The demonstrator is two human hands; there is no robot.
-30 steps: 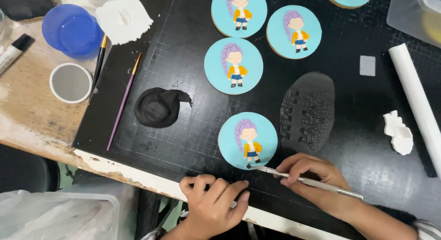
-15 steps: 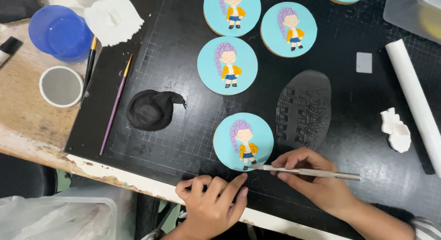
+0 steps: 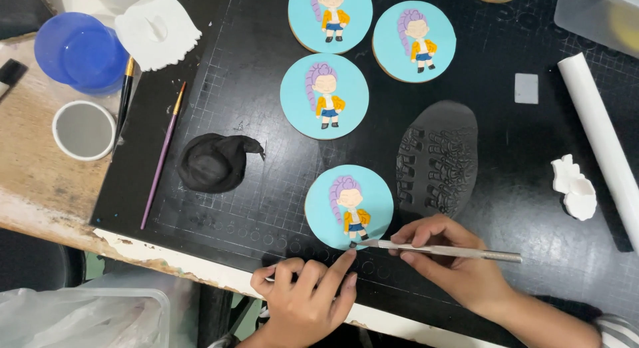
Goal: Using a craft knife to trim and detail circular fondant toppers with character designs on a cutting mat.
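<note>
The right hand (image 3: 459, 265) pinches a thin metal modelling tool (image 3: 442, 251) between thumb and fingers, tip set at the feet of the fondant figure on the near blue cookie (image 3: 349, 207). The left hand (image 3: 306, 298), loosely curled and holding nothing visible, steadies the cookie edge with one fingertip. Three far cookies (image 3: 324, 95) appear finished. Black fondant (image 3: 214, 163) lies to the left, an embossed dark sheet (image 3: 439, 158) to the right.

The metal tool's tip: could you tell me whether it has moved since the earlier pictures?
Yes. Judged against the nearest blue cookie, the metal tool in the right hand slid slightly left, from the cookie's lower right rim to the figure's feet.
</note>
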